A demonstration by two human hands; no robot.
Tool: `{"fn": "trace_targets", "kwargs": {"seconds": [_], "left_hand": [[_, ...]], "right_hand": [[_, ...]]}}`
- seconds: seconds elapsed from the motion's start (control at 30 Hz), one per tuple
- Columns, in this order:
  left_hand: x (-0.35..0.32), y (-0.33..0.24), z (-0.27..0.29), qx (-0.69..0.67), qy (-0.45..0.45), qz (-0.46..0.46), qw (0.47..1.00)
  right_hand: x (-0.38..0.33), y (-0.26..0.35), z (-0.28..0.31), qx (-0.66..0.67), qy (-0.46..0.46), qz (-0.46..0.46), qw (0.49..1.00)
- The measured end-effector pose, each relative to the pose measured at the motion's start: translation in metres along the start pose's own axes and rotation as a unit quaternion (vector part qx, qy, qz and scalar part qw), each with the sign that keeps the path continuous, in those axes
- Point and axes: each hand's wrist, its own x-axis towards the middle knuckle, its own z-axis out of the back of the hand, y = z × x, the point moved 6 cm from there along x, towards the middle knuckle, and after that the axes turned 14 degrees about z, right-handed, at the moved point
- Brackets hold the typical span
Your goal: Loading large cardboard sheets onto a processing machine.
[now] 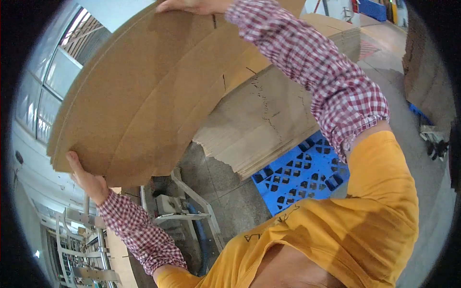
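A brown stack of flat cardboard sheets (129, 101), with crease lines and short slots, is raised in front of me and tilted. My left hand (90, 182) grips its near left corner, thumb on the upper face and the other fingers hidden beneath. At the far edge, my right hand (194, 6) holds the same sheets; the top of the picture cuts off part of it. Below and to the right lies a larger pile of cardboard sheets (261, 115), its edges ragged and its top marked in dark strokes. Checked sleeves cover both my forearms.
Under the pile is a blue plastic pallet (307, 173). A machine with a pale metal frame (192, 216) and rollers (103, 254) stands at lower left. Another cardboard stack (427, 72) rises at the far right. Windows (50, 91) line the left wall.
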Motion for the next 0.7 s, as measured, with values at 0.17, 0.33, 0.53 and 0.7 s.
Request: {"fn": "trace_targets", "kwargs": {"seconds": [0.17,0.33,0.53,0.7], "left_hand": [[0.037,0.023,-0.008,-0.043,0.044,0.085,0.994],[0.065,0.038,0.002,-0.031,0.067,0.093,0.993],[0.113,0.073,0.026,-0.166,0.151,0.143,0.964],[0.136,0.082,0.008,-0.08,0.11,0.159,0.978]], "right_hand": [[0.042,-0.022,-0.059,-0.101,-0.115,0.024,0.988],[0.057,-0.034,-0.06,-0.076,-0.147,0.058,0.985],[0.102,-0.063,-0.113,0.019,0.04,-0.029,0.999],[0.111,-0.076,-0.133,0.025,0.009,0.005,1.0]]}}
